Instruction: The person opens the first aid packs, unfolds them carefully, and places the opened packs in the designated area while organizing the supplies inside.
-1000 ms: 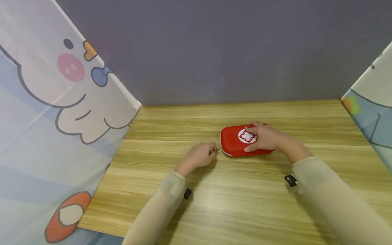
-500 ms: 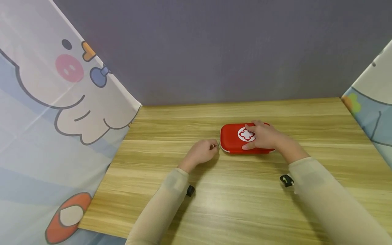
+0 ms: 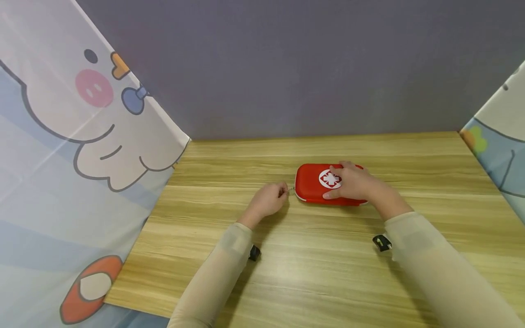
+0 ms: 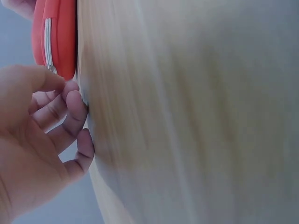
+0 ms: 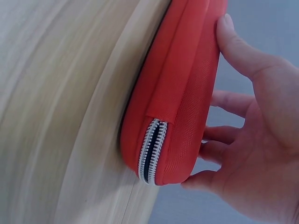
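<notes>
A red zippered case (image 3: 309,182) with a white emblem lies flat on the wood-grain table. At its left end, my left hand (image 3: 268,199) pinches the zipper pull (image 4: 52,69) between thumb and index finger; the fingertips hide most of it. The other left fingers are loosely curled, close to the tabletop. My right hand (image 3: 353,182) rests on the case's right half, thumb and fingers spread over the top. In the right wrist view, the zipper teeth (image 5: 152,154) at the right end stand apart, with a dark gap between them.
The wood-grain table (image 3: 320,273) meets a grey wall panel (image 3: 287,68) at the back. A cartoon-printed cloth (image 3: 49,191) hangs on the left, another (image 3: 498,150) on the right. Small black devices (image 3: 382,243) show beside both wrists.
My left hand has shifted slightly away from me, still at the case's left end. The case sits marginally higher in the head view; my right hand stays on top.
</notes>
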{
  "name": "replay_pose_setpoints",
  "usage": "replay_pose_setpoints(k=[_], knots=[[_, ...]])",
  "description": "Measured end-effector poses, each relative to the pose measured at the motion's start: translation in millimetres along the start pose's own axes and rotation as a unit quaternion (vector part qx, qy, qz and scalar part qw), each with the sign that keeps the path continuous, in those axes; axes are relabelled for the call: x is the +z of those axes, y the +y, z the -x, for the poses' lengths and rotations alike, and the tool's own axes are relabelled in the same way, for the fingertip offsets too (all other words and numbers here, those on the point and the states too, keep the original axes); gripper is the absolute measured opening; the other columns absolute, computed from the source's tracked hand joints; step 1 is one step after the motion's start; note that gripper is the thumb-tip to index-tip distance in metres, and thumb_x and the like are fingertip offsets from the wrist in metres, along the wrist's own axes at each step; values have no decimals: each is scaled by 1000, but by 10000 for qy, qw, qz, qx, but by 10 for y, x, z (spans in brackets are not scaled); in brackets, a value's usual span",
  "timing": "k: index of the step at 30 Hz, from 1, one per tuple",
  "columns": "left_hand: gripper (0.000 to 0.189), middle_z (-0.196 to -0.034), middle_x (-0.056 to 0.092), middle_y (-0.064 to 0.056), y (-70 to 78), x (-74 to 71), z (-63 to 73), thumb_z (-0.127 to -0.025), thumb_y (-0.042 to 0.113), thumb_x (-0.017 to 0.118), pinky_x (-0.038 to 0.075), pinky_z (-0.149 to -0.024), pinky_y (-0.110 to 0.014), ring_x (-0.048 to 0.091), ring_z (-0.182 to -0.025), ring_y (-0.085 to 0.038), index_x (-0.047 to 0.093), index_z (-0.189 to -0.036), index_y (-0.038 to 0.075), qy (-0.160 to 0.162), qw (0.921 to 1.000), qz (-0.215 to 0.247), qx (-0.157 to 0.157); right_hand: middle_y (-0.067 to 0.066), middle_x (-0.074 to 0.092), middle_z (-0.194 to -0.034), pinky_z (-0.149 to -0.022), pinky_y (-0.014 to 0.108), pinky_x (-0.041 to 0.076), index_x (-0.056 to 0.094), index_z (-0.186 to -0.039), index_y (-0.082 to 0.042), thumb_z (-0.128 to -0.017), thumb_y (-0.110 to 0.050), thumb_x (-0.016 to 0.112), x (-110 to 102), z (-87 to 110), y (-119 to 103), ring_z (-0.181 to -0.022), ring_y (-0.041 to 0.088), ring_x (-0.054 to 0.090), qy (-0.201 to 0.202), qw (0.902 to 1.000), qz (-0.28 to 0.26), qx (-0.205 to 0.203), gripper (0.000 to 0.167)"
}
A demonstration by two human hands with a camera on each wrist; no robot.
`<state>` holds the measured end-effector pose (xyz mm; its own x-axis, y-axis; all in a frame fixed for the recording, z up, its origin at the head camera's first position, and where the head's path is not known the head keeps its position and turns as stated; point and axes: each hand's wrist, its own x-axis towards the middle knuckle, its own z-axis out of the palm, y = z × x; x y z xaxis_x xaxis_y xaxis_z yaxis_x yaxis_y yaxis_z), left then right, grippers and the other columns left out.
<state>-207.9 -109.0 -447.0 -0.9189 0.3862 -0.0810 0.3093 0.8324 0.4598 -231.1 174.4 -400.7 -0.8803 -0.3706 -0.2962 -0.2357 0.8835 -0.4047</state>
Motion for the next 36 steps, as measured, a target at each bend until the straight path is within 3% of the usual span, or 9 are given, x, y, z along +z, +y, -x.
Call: replay_pose_setpoints(k=[8,17,23,36], knots=[[14,-77,59,3,-45,-7,-29,-109,20,57,41,-65,-26,50,-70,-12,70,-108,14,-99,9997,98,199,40,26,-166,-121,78,27,37,-164,-2,-87,-56,83,13,33,49,-147,61,36,49,10000,-48,-1,104],[15,-84,65,1,-94,2,-72,-109,20,61,45,-71,-25,53,-77,-11,74,-107,14,-116,9967,732,343,39,27,-165,-121,79,23,36,-164,-2,-88,-57,82,19,49,76,-146,60,37,60,10000,-76,19,105],[15,-85,67,2,-121,-13,-28,-109,20,62,50,-78,-28,57,-81,-12,76,-109,14,-383,9955,808,326,39,26,-166,-121,82,17,37,-164,-3,-87,-55,83,46,41,72,-148,61,33,121,9998,-167,69,104],[17,-76,67,4,-114,-19,57,-109,18,60,44,-67,-23,52,-69,-8,73,-100,12,-546,9936,939,323,38,29,-166,-123,81,17,40,-163,-4,-87,-52,82,97,17,26,-150,59,33,358,9991,-213,128,99]])
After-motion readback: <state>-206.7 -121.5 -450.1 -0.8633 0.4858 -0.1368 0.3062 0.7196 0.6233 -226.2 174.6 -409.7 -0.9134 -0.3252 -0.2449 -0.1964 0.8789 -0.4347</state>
